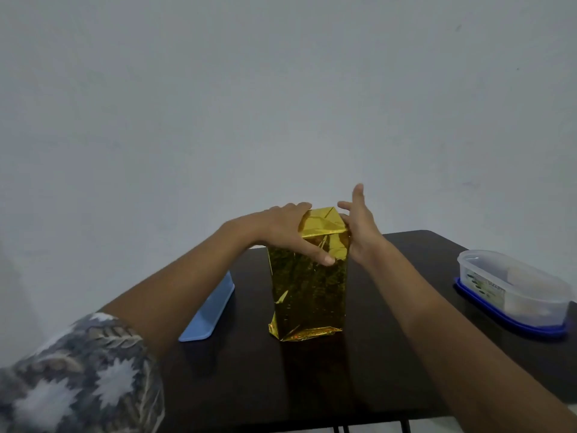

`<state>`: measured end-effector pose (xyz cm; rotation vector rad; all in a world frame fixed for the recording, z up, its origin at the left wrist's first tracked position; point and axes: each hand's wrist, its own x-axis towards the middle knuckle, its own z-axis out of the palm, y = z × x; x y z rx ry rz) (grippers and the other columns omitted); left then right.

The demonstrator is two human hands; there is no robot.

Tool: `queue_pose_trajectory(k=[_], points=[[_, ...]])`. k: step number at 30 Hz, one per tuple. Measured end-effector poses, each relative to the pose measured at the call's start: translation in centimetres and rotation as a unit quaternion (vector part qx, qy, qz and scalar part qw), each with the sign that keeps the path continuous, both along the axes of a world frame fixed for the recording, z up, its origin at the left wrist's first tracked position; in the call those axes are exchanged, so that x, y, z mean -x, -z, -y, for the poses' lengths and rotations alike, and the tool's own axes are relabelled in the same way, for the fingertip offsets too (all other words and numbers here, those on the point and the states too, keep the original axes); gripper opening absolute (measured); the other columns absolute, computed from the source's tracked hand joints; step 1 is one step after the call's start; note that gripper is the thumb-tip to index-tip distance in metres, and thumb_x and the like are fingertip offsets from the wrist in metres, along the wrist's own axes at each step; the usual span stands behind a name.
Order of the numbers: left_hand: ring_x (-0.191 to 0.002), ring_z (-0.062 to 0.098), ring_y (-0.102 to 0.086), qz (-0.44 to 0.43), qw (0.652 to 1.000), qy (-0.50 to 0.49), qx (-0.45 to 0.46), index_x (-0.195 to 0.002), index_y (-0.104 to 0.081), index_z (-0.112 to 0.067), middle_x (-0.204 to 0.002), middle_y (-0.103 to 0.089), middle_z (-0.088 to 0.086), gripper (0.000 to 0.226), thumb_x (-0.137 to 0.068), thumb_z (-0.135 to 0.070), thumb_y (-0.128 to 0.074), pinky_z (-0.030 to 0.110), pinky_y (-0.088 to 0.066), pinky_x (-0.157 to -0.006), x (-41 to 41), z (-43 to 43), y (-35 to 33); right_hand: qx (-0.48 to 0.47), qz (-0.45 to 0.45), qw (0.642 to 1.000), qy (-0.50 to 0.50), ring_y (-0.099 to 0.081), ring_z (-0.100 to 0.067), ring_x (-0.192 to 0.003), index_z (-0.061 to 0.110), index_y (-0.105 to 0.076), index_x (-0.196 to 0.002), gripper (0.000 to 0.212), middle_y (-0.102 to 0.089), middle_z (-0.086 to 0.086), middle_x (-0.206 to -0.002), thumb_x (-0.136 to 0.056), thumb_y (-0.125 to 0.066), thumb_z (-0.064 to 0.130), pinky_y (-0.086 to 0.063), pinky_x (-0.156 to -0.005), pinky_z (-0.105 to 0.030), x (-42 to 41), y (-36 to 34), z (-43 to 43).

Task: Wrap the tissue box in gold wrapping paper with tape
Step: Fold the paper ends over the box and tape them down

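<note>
One box (309,289) stands between left hand (281,228), right hand (359,226).

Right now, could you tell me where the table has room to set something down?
Bare table between box and container, and before the box. The lid narrows the left side; left hand and right hand crowd the box top.
</note>
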<state>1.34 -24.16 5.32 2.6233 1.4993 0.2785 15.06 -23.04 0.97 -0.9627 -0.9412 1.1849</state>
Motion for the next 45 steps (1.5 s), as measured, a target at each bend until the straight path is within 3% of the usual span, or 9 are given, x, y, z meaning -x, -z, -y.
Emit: queue_pose_trajectory(k=[5,12,15,21,26,31,35,38,45], points=[[-0.100,0.017,-0.060,0.224,0.974,-0.024,0.014,-0.119,-0.056,-0.016,-0.113,-0.061,0.000,0.079,-0.057,-0.061,-0.077,0.032,-0.049,-0.084,3.1,-3.5,0.2,0.008,0.039,0.995,0.097,-0.040,-0.027,-0.131,0.011,-0.029,-0.146,0.067,-0.051,-0.009,-0.137,-0.097,-0.020,0.056,-0.021,-0.110,-0.046,-4.1,1.4,-0.9],[-0.104,0.032,-0.061,0.836,0.486,-0.046,0.251,-0.116,-0.060,-0.018,-0.115,-0.066,0.012,0.047,-0.086,-0.053,-0.054,0.054,-0.047,-0.091,2.7,-4.4,10.9,-0.032,-0.019,0.984,0.174,-0.020,-0.030,-0.142,0.023,0.001,-0.150,0.095,-0.011,-0.006,-0.158,-0.082,-0.054,0.058,-0.021,-0.112,-0.051,-4.6,4.3,-1.3],[-0.110,0.038,-0.054,0.860,0.415,-0.041,0.295,-0.116,-0.060,-0.019,-0.118,-0.062,0.014,0.054,-0.083,-0.061,-0.049,0.065,-0.035,-0.098,-0.7,-4.0,13.7,-0.034,0.021,0.999,0.013,-0.027,-0.028,-0.140,0.024,0.006,-0.150,0.119,-0.019,-0.006,-0.156,-0.064,-0.067,0.063,-0.025,-0.111,-0.054,-1.2,5.5,-1.4],[-0.121,0.029,-0.052,0.755,0.562,-0.093,0.325,-0.131,-0.050,-0.019,-0.126,-0.061,0.008,0.072,-0.074,-0.062,-0.060,0.060,-0.034,-0.101,-1.9,-3.2,16.5,-0.070,0.048,0.994,0.067,-0.055,-0.022,-0.107,0.017,-0.040,-0.124,0.075,-0.056,-0.005,-0.118,-0.064,-0.084,0.024,-0.047,-0.094,-0.041,-0.5,6.0,-3.1],[-0.141,0.015,-0.024,0.603,0.790,-0.103,-0.024,-0.149,-0.020,-0.020,-0.155,-0.023,-0.001,0.086,-0.081,-0.047,-0.064,0.030,-0.023,-0.108,1.7,-5.0,9.7,-0.099,0.165,0.981,0.035,-0.057,-0.018,-0.107,0.018,-0.042,-0.124,0.086,-0.057,-0.003,-0.117,-0.053,-0.089,0.035,-0.049,-0.092,-0.038,-3.2,8.6,-2.5],[-0.102,0.007,-0.055,0.160,0.981,0.073,-0.078,-0.118,-0.059,-0.025,-0.114,-0.063,-0.005,0.066,-0.061,-0.048,-0.082,0.029,-0.042,-0.087,1.2,-4.7,-0.6,-0.121,0.180,0.976,-0.024,-0.055,-0.003,-0.101,0.021,-0.039,-0.130,0.100,-0.056,0.011,-0.109,-0.043,-0.084,0.044,-0.047,-0.082,-0.022,-3.3,10.4,-1.9],[-0.067,0.008,-0.058,0.185,0.977,0.087,-0.058,-0.082,-0.074,-0.004,-0.073,-0.068,0.006,0.019,-0.075,-0.022,-0.078,0.026,-0.044,-0.068,0.9,-3.6,-5.5,-0.123,0.182,0.975,-0.038,-0.054,-0.003,-0.102,0.026,-0.037,-0.126,0.112,-0.054,0.014,-0.110,-0.027,-0.083,0.055,-0.045,-0.077,-0.016,-3.3,10.5,-1.6],[-0.073,0.010,-0.067,0.305,0.950,0.044,-0.046,-0.089,-0.071,-0.005,-0.081,-0.070,0.003,0.041,-0.082,-0.046,-0.065,0.030,-0.053,-0.073,-0.2,-2.6,-7.5,-0.123,0.188,0.974,-0.043,-0.054,-0.003,-0.101,0.028,-0.036,-0.124,0.117,-0.053,0.016,-0.109,-0.023,-0.085,0.061,-0.044,-0.076,-0.014,-3.7,10.7,-1.6],[-0.073,0.021,-0.058,0.006,0.994,-0.066,-0.090,-0.066,-0.047,-0.015,-0.074,-0.055,0.002,0.044,-0.074,-0.049,-0.073,0.030,-0.042,-0.068,-7.5,-3.6,-4.3,-0.126,0.201,0.970,-0.057,-0.049,-0.004,-0.099,0.021,-0.031,-0.135,0.083,-0.049,0.016,-0.107,-0.068,-0.080,0.018,-0.040,-0.076,-0.014,-3.3,10.7,-2.1]])
